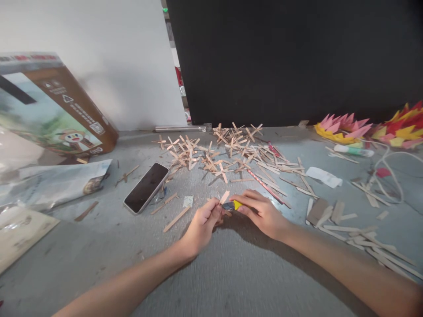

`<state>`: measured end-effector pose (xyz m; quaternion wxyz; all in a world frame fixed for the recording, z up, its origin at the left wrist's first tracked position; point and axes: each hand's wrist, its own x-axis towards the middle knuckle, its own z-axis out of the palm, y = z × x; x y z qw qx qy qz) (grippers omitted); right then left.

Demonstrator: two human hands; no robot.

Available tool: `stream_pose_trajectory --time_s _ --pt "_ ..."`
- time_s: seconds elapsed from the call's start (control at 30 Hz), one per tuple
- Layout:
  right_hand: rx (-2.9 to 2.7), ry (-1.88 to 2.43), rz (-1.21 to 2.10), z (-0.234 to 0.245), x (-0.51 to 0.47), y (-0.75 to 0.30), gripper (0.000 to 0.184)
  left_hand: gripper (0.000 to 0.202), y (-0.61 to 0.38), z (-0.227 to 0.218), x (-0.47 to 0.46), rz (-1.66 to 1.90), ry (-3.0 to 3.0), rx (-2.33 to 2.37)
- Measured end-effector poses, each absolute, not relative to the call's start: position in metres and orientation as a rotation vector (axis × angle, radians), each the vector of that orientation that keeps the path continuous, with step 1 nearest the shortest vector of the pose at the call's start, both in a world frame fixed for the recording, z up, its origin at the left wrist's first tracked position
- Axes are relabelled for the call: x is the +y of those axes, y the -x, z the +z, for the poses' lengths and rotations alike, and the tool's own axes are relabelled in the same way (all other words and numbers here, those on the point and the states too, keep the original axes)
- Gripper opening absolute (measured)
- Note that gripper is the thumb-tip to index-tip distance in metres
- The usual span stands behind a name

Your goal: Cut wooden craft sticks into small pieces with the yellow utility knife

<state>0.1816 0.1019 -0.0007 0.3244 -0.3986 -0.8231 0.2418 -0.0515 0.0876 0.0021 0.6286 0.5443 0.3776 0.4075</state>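
My left hand (205, 219) is closed on a short wooden craft stick (225, 196), whose pale end sticks up past the fingers. My right hand (261, 212) grips what looks like a utility knife (236, 204), yellow with a grey metal front. The grey front reaches my left fingertips and lies against the stick; exactly how they touch is too small to tell. Just beyond my hands is a pile of craft sticks joined into crosses (190, 152). A single loose stick (177, 219) lies left of my left hand.
A phone (146, 187) lies left of the hands. Loose sticks (360, 235), a glue tube (353, 150), white cable (401, 185) and pink-yellow paper flower (343, 127) are on the right. A printed box (62, 110) and plastic packets (66, 180) stand and lie left. A black panel (297, 61) rises behind.
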Motion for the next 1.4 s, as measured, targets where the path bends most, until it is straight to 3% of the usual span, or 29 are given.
stream_pose_trajectory --time_s 1.4 --pt "-2.111 1.052 0.578 0.003 0.101 -0.185 0.033 0.047 0.057 -0.004 0.094 0.780 -1.279 0.820"
